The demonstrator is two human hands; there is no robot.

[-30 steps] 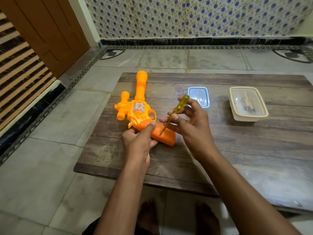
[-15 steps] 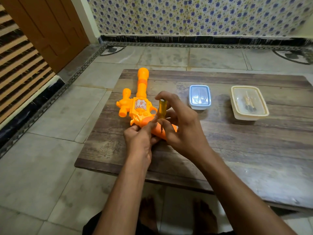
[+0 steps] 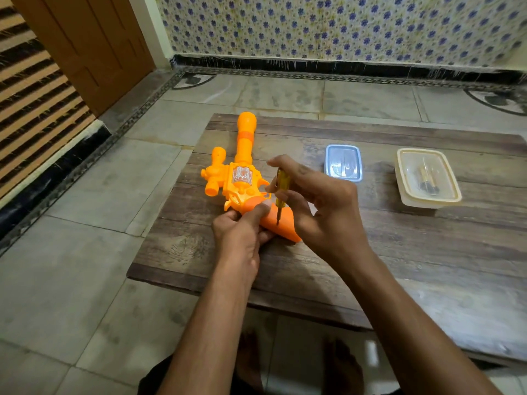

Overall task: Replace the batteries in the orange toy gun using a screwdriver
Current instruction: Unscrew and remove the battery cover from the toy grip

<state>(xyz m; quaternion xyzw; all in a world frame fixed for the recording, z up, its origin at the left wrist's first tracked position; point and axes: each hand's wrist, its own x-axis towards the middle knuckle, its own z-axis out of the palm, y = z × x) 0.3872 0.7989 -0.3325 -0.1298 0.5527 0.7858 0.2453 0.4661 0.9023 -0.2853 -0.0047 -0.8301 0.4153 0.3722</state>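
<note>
The orange toy gun [image 3: 242,181] is steadied on the table [image 3: 399,252] by the left hand [image 3: 242,238], curled round its grip, as a screwdriver [image 3: 281,192], pinched upright in the right hand [image 3: 322,206], is set to the cover screw; turning seemingly comes next.

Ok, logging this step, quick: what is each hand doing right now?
Left hand: grips the toy gun by its handle.
Right hand: pinches the screwdriver, tip on the handle.
</note>
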